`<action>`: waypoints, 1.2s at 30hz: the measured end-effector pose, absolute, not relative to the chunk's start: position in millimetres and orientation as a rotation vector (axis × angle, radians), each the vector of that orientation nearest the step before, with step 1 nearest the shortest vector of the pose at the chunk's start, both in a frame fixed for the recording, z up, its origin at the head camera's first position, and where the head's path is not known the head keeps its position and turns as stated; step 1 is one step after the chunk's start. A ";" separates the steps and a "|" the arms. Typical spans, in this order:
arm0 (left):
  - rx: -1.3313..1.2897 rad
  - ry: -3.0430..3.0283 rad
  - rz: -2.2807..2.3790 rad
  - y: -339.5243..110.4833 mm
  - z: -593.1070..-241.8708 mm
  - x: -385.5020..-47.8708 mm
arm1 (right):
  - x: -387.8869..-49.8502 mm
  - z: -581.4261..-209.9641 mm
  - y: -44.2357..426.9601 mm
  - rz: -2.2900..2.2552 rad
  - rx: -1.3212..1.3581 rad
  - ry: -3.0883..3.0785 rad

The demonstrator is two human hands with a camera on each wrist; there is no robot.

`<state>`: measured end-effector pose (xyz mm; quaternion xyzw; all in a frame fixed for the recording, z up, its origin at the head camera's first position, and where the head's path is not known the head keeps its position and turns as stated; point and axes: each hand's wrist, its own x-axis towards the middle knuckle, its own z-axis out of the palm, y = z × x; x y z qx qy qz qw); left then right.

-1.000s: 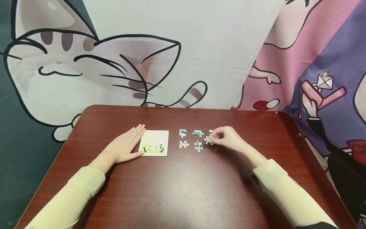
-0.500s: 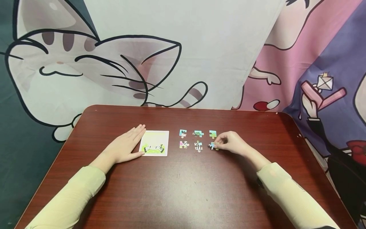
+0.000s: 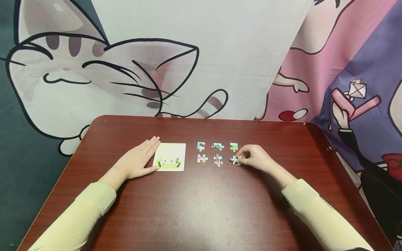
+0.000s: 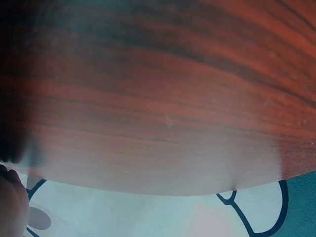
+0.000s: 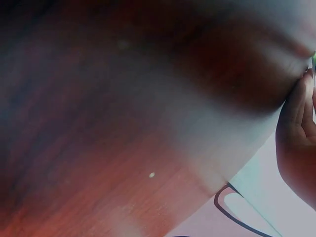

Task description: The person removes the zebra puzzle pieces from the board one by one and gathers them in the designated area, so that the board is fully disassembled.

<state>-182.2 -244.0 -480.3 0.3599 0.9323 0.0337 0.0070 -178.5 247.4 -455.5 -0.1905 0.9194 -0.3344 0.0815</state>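
Toward the worktop's (image 3: pixel 204 209) far edge, the right hand (image 3: pixel 255 156) is pinching a blue, green, black-and-white puzzle piece (image 3: pixel 233 160); the left hand (image 3: pixel 138 159), fingers straight, is touching a white, green-printed board (image 3: pixel 171 152).

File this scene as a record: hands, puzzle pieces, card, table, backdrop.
left hand: flat, at the left side of the card
right hand: pinches the lower-right puzzle piece
puzzle pieces: six, separate, two rows of three
card: pale, green print near its lower edge
table: reddish-brown, wood-grained
backdrop: cat drawing; pink and purple at right
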 end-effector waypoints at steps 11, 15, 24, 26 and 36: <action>1.116 2.910 0.105 -243.6 -479.5 -181.8 | -178.3 -458.1 247.3 -0.984 -0.654 2.808; 1.115 2.910 0.104 -243.7 -479.5 -181.9 | -179.1 -459.0 247.6 -0.987 -0.692 2.792; 1.113 2.911 0.099 -243.1 -479.2 -181.6 | -180.4 -459.7 248.1 -0.979 -0.713 2.779; 1.111 2.911 0.100 -243.3 -479.3 -181.5 | -180.6 -459.7 248.2 -0.977 -0.717 2.780; 1.116 2.913 0.101 -243.6 -480.1 -181.9 | -180.5 -461.4 248.3 -0.968 -0.755 2.782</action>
